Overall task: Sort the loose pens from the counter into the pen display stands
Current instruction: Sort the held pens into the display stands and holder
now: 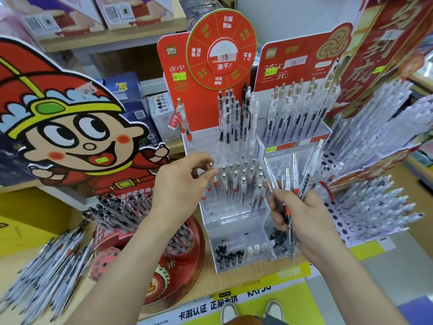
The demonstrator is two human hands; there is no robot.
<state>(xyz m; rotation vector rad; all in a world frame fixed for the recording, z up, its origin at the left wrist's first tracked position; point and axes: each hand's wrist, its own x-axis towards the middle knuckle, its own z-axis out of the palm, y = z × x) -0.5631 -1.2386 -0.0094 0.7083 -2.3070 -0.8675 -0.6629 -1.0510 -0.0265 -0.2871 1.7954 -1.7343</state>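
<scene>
Left hand (187, 181) is pinching the clicker end of a red-grip pen (211, 165) between thumb and fingertips. The pen is standing upright at the front-left corner of the middle tier (234, 218) of the tiered pen stand (230, 231). Holding it by the top is probably deliberate: the neighbouring holes are packed with matching red-grip pens, so there is no finger room lower on the barrel. I'm reading this as seating the pen in a hole, though I can't tell if the tip is fully home.

Right hand (302, 214) is clenching a bundle of pens (307, 174), gripped low and fanned out at the tops. The fan is likely there to show the types and let one be picked off at a time. The bundle is mixed, with clear barrels, a dark barrel and a red-banded one, so they are probably going to different tiers.

The hand is hovering just beside the stand, which is keeping the reach across short.

Loose pens (54, 259) are lying in a big heap on the counter (201, 285) at far left, well apart from the stand. I'd say plenty of sorting is remaining.

Risk: the hole rows are tight, so nudging a neighbour while pressing down could be tipping it.
</scene>
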